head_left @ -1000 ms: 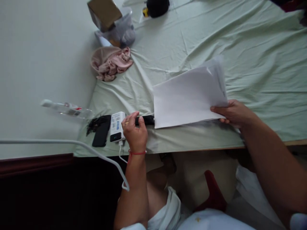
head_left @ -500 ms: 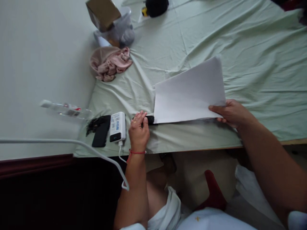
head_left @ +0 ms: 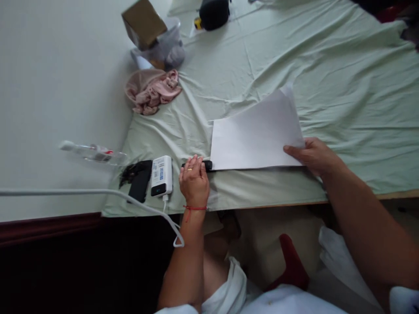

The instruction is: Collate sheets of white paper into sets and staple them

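My left hand (head_left: 194,179), with a ring and a red wrist string, lies over a black stapler (head_left: 207,165), fingers pressed together on top of it. Most of the stapler is hidden under the hand; its front end sits at the near left corner of a stack of white paper sheets (head_left: 252,137). With thumb on top and fingers below, my right hand (head_left: 316,155) grips the near right corner of the sheets. Their right side is raised and bent, and the far right corners fan slightly apart.
Left of my left hand are a white power bank (head_left: 161,175) with a cable (head_left: 131,199), a dark phone (head_left: 140,183) and a clear bottle (head_left: 98,153). Farther back are pink cloth (head_left: 153,92), a cardboard box (head_left: 144,24) and a black case (head_left: 214,14) on the green sheet (head_left: 356,109).
My left hand has shifted slightly right and presses over the stapler. The raised far right corner of the paper has dropped a little and its sheets spread. The view has shifted slightly.
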### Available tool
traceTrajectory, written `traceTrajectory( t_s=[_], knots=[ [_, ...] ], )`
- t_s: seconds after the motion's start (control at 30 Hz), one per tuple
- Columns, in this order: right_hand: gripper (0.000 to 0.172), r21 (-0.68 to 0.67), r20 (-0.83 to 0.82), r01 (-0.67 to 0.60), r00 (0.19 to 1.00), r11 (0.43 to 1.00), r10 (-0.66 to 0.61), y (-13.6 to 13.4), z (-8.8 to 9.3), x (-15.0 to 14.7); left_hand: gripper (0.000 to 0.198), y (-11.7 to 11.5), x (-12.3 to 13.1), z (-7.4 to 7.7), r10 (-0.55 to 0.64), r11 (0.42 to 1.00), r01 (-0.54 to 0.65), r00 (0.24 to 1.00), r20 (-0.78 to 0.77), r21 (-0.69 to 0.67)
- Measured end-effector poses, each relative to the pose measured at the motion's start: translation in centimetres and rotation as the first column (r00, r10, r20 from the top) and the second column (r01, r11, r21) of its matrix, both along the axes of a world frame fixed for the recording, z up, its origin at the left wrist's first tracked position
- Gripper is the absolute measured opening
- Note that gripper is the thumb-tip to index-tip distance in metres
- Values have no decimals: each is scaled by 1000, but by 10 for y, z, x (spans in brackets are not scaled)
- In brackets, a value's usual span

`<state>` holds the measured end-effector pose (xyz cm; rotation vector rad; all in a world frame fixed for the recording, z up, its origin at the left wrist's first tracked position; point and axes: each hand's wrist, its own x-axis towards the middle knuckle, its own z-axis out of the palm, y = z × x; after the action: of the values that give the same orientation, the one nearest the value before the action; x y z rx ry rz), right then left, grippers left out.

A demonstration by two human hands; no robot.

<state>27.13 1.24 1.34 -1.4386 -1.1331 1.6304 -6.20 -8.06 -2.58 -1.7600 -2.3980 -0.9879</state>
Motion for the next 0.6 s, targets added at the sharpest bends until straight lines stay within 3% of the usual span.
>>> traceTrajectory(
  t_s=[0.1,0.23,0.37,0.43,0.5,0.6],
  knots=[
    [12,69,10,28,1000,997,-29,-2,-1,2,39,2,-7,0,-11,999,10,1000,23,38],
    [10,32,-23,102,995,994,-102,-1,2,18,35,5,-5,8,16,995,-16,1000,-1,97],
    [18,39,-111,279,956,960,-273,3,1,45,26,5,21,27,-6,951,4,1000,5,308],
    [20,-1,-133,330,935,944,-327,4,-1,58,28,5,38,34,-83,932,17,983,167,363],
    [23,-24,-139,355,925,935,-354,3,-1,69,33,6,53,35,-190,941,39,884,427,337],
    [26,-15,-138,344,929,939,-343,1,-1,80,44,11,69,31,-258,962,85,586,768,258]
  ],
)
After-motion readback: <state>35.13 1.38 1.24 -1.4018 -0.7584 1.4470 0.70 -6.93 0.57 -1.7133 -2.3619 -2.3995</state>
